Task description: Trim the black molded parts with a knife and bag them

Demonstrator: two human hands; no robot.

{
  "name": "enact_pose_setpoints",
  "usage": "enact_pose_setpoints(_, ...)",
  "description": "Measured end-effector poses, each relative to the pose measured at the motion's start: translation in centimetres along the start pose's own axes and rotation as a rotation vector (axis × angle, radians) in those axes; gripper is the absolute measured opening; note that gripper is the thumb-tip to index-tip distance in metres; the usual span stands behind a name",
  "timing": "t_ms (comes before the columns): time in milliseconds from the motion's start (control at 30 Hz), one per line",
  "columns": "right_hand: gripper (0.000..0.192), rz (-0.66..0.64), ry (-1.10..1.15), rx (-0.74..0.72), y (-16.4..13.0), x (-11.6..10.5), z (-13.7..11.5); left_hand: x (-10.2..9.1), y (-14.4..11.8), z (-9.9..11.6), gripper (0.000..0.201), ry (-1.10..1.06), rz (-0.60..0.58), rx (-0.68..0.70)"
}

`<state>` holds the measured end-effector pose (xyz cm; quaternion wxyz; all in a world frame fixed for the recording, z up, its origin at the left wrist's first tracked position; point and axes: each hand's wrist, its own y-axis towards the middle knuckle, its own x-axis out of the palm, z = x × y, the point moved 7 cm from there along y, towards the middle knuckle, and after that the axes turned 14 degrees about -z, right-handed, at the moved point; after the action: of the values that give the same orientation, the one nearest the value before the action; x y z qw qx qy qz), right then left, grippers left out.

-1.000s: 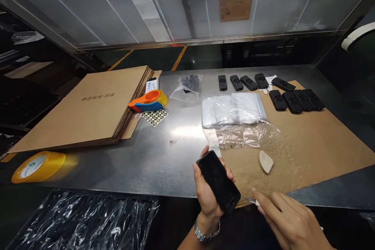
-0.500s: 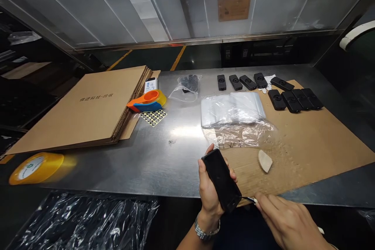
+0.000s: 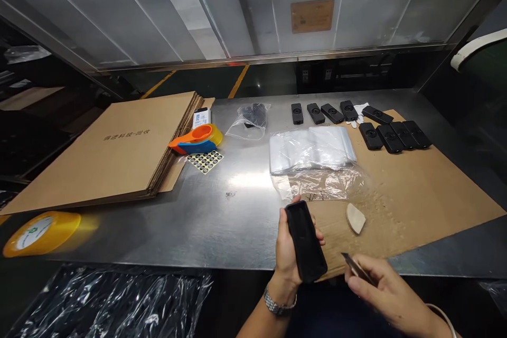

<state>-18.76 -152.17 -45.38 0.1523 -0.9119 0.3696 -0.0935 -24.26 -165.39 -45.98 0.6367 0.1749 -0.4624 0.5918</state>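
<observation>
Black and slab-shaped, a small device case [image 3: 304,240] is gripped upright in the left hand [image 3: 291,253], fingers wrapped around its long sides and its lower end turned toward the right hand, apparently so that end can be worked on. The right hand [image 3: 380,290], just beside it but not touching, pinches a thin flat blade [image 3: 354,265] between thumb and fingertips, tip angled toward the case. Both hands hover over the near edge of a steel table [image 3: 222,211].

A brown cardboard sheet [image 3: 415,195] covers the right part of the table, seemingly as a work mat; a pale wedge-shaped piece [image 3: 355,217] lies on it near the hands. Further back, matching black cases [image 3: 390,134] sit in loose rows, within reach, beside a stack of clear plastic bags [image 3: 311,148]. On the left lie flat cardboard boxes [image 3: 114,148], an orange and blue tape dispenser [image 3: 196,138], a sheet of round stickers [image 3: 205,161] and a yellow tape roll [image 3: 39,232].
</observation>
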Motion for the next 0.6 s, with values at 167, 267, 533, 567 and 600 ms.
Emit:
enact_pose_setpoints(167,0.026,0.074,-0.586,-0.124,0.3,0.3,-4.2,-0.1,0.0,-4.3,0.054,-0.113,-0.026,-0.338)
enact_pose_setpoints(267,0.026,0.006,-0.77,-0.113,1.2,1.4,-4.6,0.0,-0.2,-5.6,0.055,-0.135,-0.031,-0.372)
enact_pose_setpoints(533,0.031,0.029,-0.863,-0.011,1.8,1.3,-3.4,-0.2,-0.5,-6.4,0.058,-0.083,-0.002,-0.372)
enact_pose_setpoints(567,0.03,0.048,-0.865,-0.005,1.8,1.1,-3.4,-0.3,-0.6,-6.4,0.056,-0.082,0.008,-0.362)
enact_pose_setpoints(600,0.03,0.071,-0.868,0.001,1.8,0.8,-3.5,-0.2,-0.8,-6.5,0.054,-0.089,0.012,-0.358)
